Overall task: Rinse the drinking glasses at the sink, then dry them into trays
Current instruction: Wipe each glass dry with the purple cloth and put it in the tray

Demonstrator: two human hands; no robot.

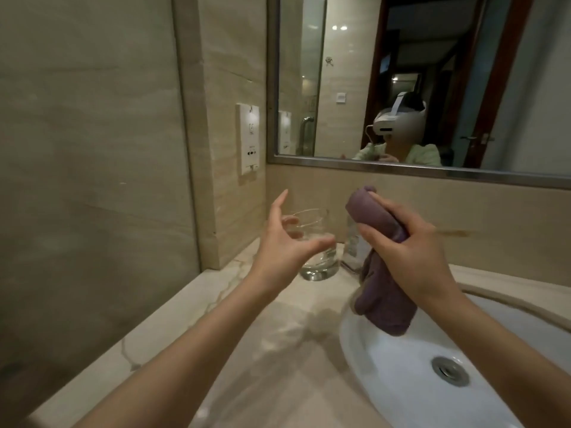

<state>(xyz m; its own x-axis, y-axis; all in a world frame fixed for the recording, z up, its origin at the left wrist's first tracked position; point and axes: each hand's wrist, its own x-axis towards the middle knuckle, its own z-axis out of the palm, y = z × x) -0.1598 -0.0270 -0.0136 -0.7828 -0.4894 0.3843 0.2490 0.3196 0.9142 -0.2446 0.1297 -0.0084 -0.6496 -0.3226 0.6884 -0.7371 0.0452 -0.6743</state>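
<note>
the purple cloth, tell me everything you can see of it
The purple cloth is a soft, towel-like fabric, bunched into a thick roll. The right hand grips it round the middle and holds it tilted. Its upper end pokes out above the fingers; its lower end hangs in loose folds over the rim of the white sink.

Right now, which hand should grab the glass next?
The left hand. It is open with fingers spread right beside the glass on the counter, while the right hand is busy gripping the purple cloth.
</note>
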